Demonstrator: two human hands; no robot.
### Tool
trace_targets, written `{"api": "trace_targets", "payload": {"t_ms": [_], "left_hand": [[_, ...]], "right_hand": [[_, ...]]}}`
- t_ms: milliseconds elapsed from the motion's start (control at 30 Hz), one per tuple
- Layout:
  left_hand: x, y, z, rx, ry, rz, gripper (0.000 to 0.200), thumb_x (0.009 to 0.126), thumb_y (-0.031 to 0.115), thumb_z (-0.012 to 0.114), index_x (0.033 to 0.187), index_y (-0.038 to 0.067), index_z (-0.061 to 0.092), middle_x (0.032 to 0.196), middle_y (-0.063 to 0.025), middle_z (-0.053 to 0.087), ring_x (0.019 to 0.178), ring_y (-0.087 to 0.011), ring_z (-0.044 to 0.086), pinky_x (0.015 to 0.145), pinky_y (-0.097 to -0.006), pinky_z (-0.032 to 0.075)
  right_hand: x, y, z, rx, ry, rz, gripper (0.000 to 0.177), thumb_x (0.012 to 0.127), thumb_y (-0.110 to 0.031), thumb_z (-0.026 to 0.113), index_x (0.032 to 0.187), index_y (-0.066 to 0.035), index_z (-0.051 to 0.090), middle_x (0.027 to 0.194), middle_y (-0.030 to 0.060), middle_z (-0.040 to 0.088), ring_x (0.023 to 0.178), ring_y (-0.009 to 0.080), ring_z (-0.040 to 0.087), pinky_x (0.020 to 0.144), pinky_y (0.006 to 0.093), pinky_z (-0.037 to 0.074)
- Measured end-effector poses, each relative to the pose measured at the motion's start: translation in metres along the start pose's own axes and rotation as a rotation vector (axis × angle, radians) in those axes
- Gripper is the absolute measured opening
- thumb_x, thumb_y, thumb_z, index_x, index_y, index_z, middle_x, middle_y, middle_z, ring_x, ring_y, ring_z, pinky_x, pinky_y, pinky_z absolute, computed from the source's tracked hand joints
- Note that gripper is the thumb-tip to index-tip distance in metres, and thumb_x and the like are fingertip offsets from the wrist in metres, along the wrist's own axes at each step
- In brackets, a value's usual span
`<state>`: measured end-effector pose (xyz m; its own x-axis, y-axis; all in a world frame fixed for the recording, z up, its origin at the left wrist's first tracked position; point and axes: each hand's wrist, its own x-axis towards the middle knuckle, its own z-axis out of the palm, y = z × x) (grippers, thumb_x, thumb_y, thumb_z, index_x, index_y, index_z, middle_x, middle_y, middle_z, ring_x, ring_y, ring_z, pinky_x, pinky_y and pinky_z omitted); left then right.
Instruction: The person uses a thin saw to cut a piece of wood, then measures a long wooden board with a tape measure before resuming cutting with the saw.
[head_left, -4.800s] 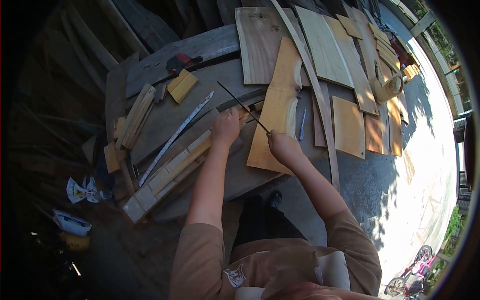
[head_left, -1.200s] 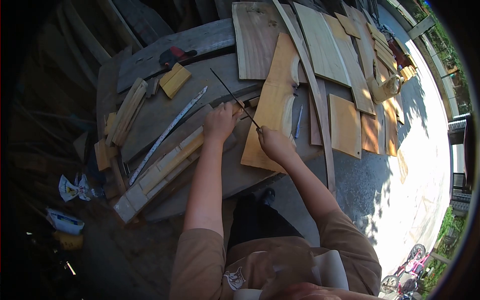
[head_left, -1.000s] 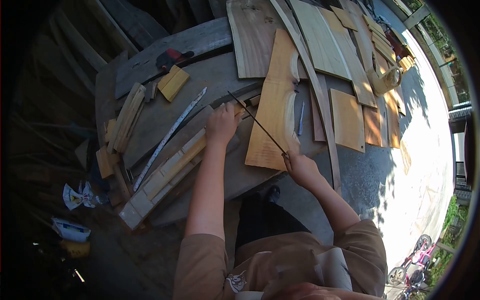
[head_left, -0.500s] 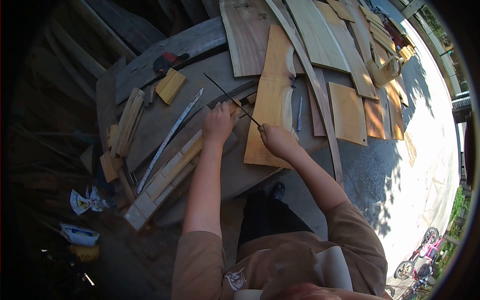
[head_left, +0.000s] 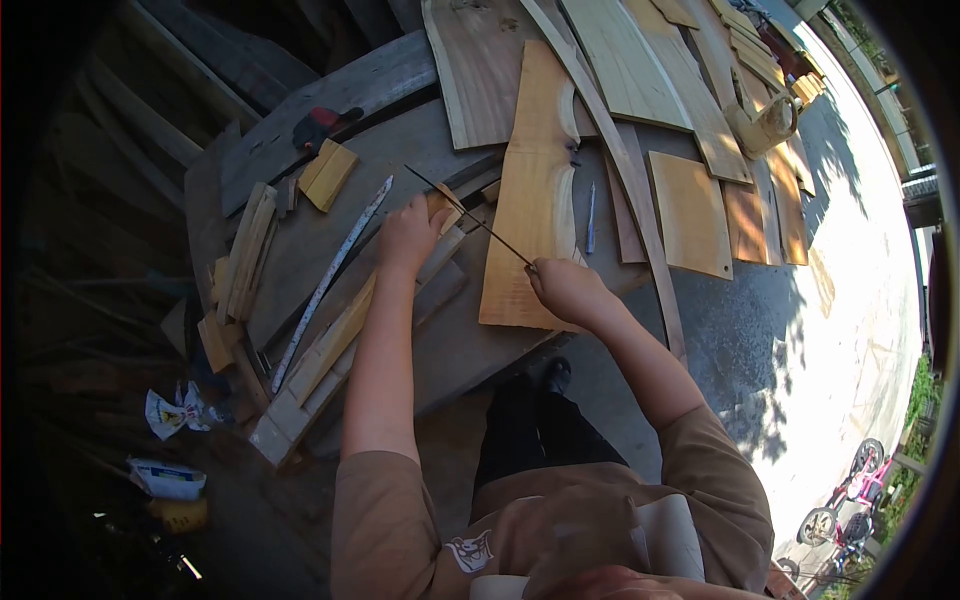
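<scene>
My right hand [head_left: 570, 290] is closed around one end of a thin dark rod-like tool [head_left: 478, 222], which could be a narrow file; its exact kind is hard to make out. The tool slants up and left, crossing a light wooden strip [head_left: 443, 205]. My left hand [head_left: 408, 238] is wrapped round that strip near its far end, just below the tool. Under my left forearm lie long wooden battens [head_left: 330, 345] on the worktable [head_left: 450, 345]. Beneath and beyond my right hand is a wide orange-brown board [head_left: 525, 200] with a wavy edge.
A white marked ruler strip [head_left: 333, 283], a small wood block [head_left: 328, 175] and a red-black tool [head_left: 320, 128] lie to the left. A blue-white pen [head_left: 591, 218] is by the board. Planks [head_left: 625, 65] and a plastic jug [head_left: 762, 125] stand at right.
Both hands have shifted within the view, my left one left and slightly down. The dark tool has slid toward the lower right across the wooden strip, its far tip now nearer my left hand.
</scene>
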<state>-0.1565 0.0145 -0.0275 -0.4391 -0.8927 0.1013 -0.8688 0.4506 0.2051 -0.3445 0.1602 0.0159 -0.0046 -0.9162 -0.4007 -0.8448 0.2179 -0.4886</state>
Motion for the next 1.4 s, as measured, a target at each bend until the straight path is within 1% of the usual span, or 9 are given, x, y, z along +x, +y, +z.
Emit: {"api": "trace_targets", "payload": {"t_ms": [67,300,400,467,567,933,1200,1267,1400], "left_hand": [[-0.005,0.001,0.002,0.001,0.037,0.083,0.035,0.079,0.036,0.058,0.077,0.003,0.048,0.067,-0.0176,0.059,0.064,-0.0359,0.058,0.06,-0.0421,0.047],[-0.015,0.018,-0.003,0.077,0.076,0.134,0.031,0.08,0.031,0.057,0.078,0.003,0.044,0.073,-0.0152,0.058,0.069,-0.0331,0.058,0.062,-0.0399,0.047],[-0.018,0.018,-0.001,0.077,0.028,0.108,0.031,0.08,0.03,0.058,0.08,0.002,0.045,0.074,-0.0145,0.058,0.069,-0.0309,0.059,0.061,-0.0382,0.047],[-0.021,0.021,0.001,0.111,0.131,0.142,0.032,0.08,0.03,0.059,0.085,0.0,0.047,0.075,-0.0138,0.059,0.071,-0.0285,0.059,0.062,-0.0364,0.047],[-0.021,0.017,0.008,0.108,0.16,0.17,0.033,0.08,0.028,0.059,0.089,-0.001,0.048,0.076,-0.0135,0.059,0.073,-0.0276,0.06,0.062,-0.0362,0.047],[-0.021,0.02,0.008,0.063,0.157,0.135,0.031,0.08,0.027,0.059,0.086,-0.001,0.047,0.076,-0.0152,0.059,0.073,-0.0285,0.06,0.064,-0.0371,0.048],[-0.022,0.025,0.0,0.021,0.038,0.039,0.032,0.08,0.027,0.058,0.087,-0.002,0.047,0.079,-0.0167,0.06,0.073,-0.0303,0.06,0.061,-0.0364,0.048],[-0.025,0.021,0.011,0.026,0.242,0.157,0.033,0.08,0.027,0.058,0.089,-0.003,0.048,0.079,-0.017,0.06,0.073,-0.0305,0.06,0.062,-0.0364,0.049],[-0.022,0.018,0.009,0.039,0.162,0.109,0.035,0.08,0.028,0.059,0.091,-0.003,0.048,0.079,-0.0169,0.06,0.073,-0.0303,0.06,0.062,-0.0362,0.049]], "right_hand": [[-0.005,0.004,-0.003,0.007,-0.02,0.018,0.029,0.087,-0.025,0.041,0.083,-0.001,0.058,0.079,0.0189,0.061,0.075,0.0355,0.059,0.069,0.0444,0.047],[-0.018,0.012,-0.009,0.028,-0.038,0.029,0.03,0.086,-0.025,0.042,0.085,0.0,0.058,0.08,0.0199,0.061,0.076,0.0359,0.059,0.069,0.0447,0.047],[-0.019,0.008,-0.017,0.024,-0.087,0.016,0.031,0.087,-0.025,0.041,0.086,0.0,0.059,0.082,0.0203,0.061,0.077,0.0355,0.06,0.069,0.0447,0.047],[-0.022,0.003,-0.028,0.017,-0.104,0.05,0.031,0.086,-0.024,0.041,0.086,0.0,0.06,0.083,0.0204,0.061,0.079,0.0353,0.06,0.069,0.0442,0.048],[-0.025,-0.006,-0.037,-0.019,-0.134,0.09,0.03,0.086,-0.022,0.04,0.087,0.001,0.06,0.085,0.0205,0.061,0.081,0.0349,0.06,0.07,0.0434,0.048],[-0.021,-0.007,-0.029,-0.088,-0.132,0.089,0.026,0.084,-0.016,0.04,0.086,0.001,0.06,0.085,0.0197,0.062,0.081,0.0346,0.061,0.07,0.0428,0.049],[-0.013,-0.003,-0.018,-0.057,-0.019,0.04,0.03,0.088,-0.021,0.039,0.083,0.002,0.059,0.08,0.0204,0.062,0.077,0.0357,0.061,0.068,0.0437,0.048],[0.011,-0.006,-0.001,-0.029,0.0,0.013,0.03,0.087,-0.02,0.039,0.083,0.001,0.058,0.08,0.0204,0.062,0.077,0.0357,0.061,0.067,0.0435,0.048],[0.059,-0.022,0.013,0.0,0.104,-0.092,0.027,0.086,-0.019,0.039,0.085,0.001,0.058,0.082,0.0207,0.062,0.078,0.0354,0.061,0.067,0.0426,0.048]]}}
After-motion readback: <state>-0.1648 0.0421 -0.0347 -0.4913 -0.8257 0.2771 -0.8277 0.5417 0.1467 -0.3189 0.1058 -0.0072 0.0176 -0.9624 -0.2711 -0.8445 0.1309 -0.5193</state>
